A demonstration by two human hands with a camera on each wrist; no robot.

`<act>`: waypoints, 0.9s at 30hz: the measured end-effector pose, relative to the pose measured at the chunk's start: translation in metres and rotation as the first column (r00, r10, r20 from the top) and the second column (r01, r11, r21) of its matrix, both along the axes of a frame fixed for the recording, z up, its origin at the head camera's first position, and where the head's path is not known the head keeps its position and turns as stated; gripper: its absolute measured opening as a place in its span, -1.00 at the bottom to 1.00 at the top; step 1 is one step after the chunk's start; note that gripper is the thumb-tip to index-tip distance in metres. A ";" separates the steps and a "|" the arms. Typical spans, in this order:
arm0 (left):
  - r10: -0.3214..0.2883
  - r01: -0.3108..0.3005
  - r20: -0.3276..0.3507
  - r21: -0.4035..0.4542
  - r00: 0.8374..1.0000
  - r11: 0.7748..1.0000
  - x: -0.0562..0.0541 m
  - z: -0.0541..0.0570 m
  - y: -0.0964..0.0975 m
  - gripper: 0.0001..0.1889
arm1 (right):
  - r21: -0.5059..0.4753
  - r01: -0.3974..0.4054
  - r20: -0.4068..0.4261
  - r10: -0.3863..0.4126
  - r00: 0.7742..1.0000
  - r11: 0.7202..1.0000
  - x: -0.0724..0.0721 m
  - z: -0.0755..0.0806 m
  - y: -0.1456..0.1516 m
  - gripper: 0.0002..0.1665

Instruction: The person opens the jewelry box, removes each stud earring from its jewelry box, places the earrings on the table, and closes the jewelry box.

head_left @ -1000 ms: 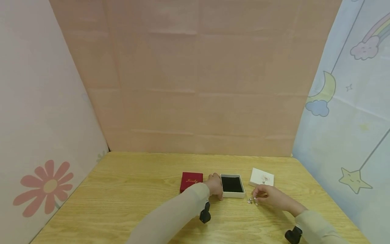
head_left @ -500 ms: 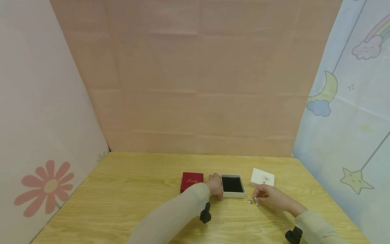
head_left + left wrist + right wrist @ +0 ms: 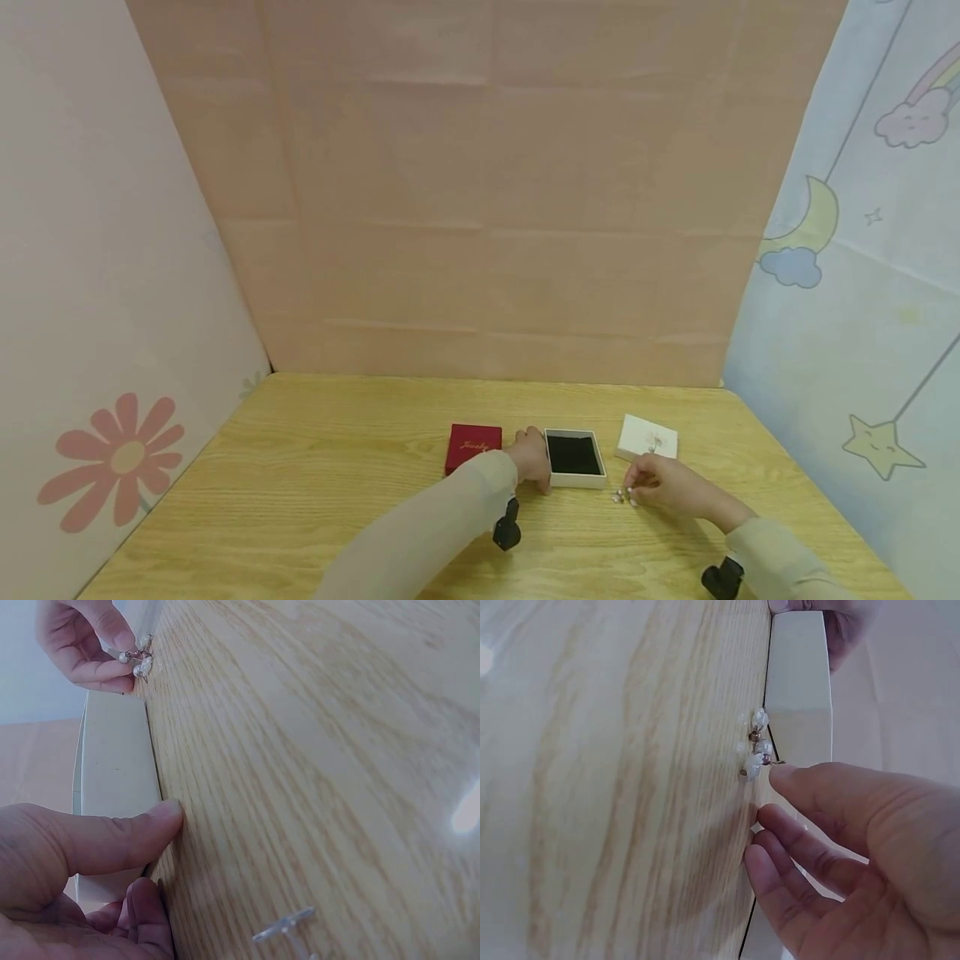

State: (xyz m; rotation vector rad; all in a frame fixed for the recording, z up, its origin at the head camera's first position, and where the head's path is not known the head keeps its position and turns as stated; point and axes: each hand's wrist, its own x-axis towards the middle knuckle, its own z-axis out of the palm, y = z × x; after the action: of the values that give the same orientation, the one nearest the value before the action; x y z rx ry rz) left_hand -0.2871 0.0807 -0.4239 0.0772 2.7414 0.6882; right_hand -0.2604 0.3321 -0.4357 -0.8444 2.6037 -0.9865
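Observation:
My left hand (image 3: 531,457) holds the left side of a white open gift box (image 3: 576,480) with a black liner. In the left wrist view its thumb (image 3: 142,832) lies across the front face, with the other fingers bent by the corner. My right hand (image 3: 671,486) is low over the wood, right of the box. A small cluster of pearl-like beads (image 3: 757,746) with copper-coloured bits lies at its thumb tip. In the left wrist view, the thumb and finger pinch a round bead (image 3: 124,657) at the end of this jewelry.
A red box (image 3: 474,447) with gold lettering lies left of my left hand, partly behind the sleeve. A white lid (image 3: 647,435) with a flower print lies behind my right hand. A pale T-shaped bit (image 3: 285,926) shows low in the left wrist view.
The head view has shifted very slightly. Both hands, the box and the beads keep practically the same places.

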 end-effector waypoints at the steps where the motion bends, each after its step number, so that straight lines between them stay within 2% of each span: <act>1: 0.003 -0.003 0.004 0.007 1.000 1.000 0.000 0.000 0.000 -0.20 | 0.005 0.000 0.000 0.000 1.000 1.000 -0.001 0.000 0.000 -0.94; 10: 0.007 -0.007 0.012 0.019 1.000 1.000 0.002 0.004 0.000 -0.20 | 0.024 -0.037 -0.042 0.038 0.998 0.999 -0.004 0.002 -0.003 -0.92; 20: 0.009 -0.009 0.004 -0.004 1.000 1.000 0.003 0.005 -0.001 -0.20 | 0.113 0.006 -0.151 0.011 0.988 0.994 -0.002 0.002 -0.009 -0.81; 27: 0.005 -0.005 0.006 -0.001 1.000 1.000 0.003 0.005 0.000 -0.19 | 0.124 0.023 -0.147 -0.005 0.989 0.992 -0.002 0.001 -0.009 -0.80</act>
State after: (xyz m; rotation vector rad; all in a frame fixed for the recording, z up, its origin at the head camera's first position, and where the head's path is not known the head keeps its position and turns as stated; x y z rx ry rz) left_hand -0.2843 0.0812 -0.4187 0.0675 2.7371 0.6879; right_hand -0.2626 0.3230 -0.4351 -0.8992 2.7640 -0.7821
